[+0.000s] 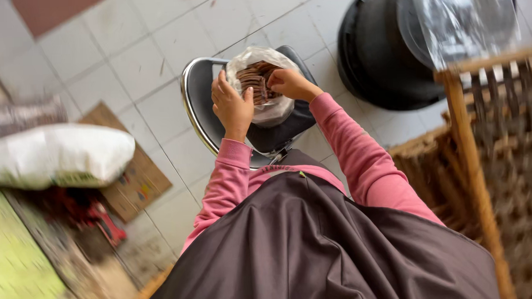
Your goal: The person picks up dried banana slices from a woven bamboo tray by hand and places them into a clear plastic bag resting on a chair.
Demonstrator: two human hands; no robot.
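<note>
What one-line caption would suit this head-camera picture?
Both hands, left hand and right hand, at a clear bag of brown sticks on a dark chair.

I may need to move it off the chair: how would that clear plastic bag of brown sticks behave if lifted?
The plastic bag looks thin and crinkled, so probably floppy. Its mouth is open around the brown sticks, so they could spill if it tips. The left hand steadies its side, suggesting it slumps alone.

A large black tub (382, 61) at one o'clock with clear plastic sheet (460, 18) over its rim, a woven wicker basket (506, 175) at three o'clock, a white sack (54, 156) at nine o'clock, pale floor tiles (118, 54), a red tool (105, 222) lay at eight o'clock.
</note>
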